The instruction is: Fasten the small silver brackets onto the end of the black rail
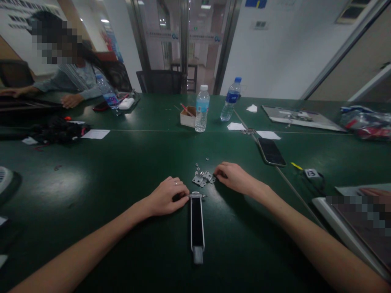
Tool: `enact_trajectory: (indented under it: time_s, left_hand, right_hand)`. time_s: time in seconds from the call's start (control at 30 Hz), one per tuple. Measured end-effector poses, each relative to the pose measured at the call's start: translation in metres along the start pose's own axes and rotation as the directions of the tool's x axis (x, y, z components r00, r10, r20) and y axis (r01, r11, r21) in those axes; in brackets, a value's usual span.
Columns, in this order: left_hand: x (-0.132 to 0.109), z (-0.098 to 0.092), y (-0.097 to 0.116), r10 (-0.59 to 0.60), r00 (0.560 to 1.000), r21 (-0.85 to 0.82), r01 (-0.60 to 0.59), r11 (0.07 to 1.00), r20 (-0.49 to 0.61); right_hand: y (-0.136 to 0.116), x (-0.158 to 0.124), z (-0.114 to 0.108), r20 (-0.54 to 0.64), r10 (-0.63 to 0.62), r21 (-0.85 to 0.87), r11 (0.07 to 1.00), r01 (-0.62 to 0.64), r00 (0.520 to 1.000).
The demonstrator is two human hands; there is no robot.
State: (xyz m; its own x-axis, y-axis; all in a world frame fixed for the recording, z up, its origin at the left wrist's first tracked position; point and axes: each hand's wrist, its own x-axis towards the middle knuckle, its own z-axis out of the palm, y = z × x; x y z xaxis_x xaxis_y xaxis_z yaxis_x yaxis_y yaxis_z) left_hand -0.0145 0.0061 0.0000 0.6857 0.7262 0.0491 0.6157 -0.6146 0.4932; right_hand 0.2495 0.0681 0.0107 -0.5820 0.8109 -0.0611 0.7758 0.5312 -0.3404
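A long, narrow device (197, 224) with a dark face and pale frame lies on the green table (122, 171). Across its far end runs a thin metal rod (201, 196). My left hand (169, 196), a ring on one finger, pinches the rod's left end between thumb and fingertips. Just beyond the device is a small pile of metal brackets (200, 180), with several nuts (198, 169) scattered around it. My right hand (233, 177) is at the right side of the pile, fingertips closed on a bracket (211, 179) there.
Two bottles (201, 112) (231, 99) and a small box (187, 117) stand farther back. A phone (271, 151) lies to the right, near a tape-marked item (311, 174). A laptop (360, 228) edges the right side. A person (76, 81) sits at the back left.
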Motion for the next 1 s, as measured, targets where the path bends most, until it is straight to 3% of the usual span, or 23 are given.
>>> enact_trajectory:
  time_s: [0.27, 0.5, 0.73, 1.0]
  left_hand:
    - [0.000, 0.001, -0.001, 0.004, 1.000, -0.010, -0.004, 1.000, -0.015]
    - [0.000, 0.000, 0.001, -0.008, 1.000, -0.008, 0.008, 1.000, -0.012]
    - [0.001, 0.001, 0.000, 0.004, 1.000, 0.027, -0.003, 1.000, -0.015]
    - [0.001, 0.001, 0.001, 0.020, 0.999, 0.041, -0.018, 0.999, -0.029]
  right_hand:
    - [0.010, 0.000, 0.003, 0.020, 0.098, -0.030, 0.995, -0.097, 0.995]
    - [0.005, -0.004, -0.002, 0.114, 0.145, 0.013, 0.989, -0.148, 0.983]
    - [-0.010, -0.009, -0.011, 0.130, 0.053, -0.005, 0.999, -0.053, 0.990]
    - [-0.044, -0.019, -0.016, 0.227, -0.148, 0.288, 0.954, 0.079, 0.963]
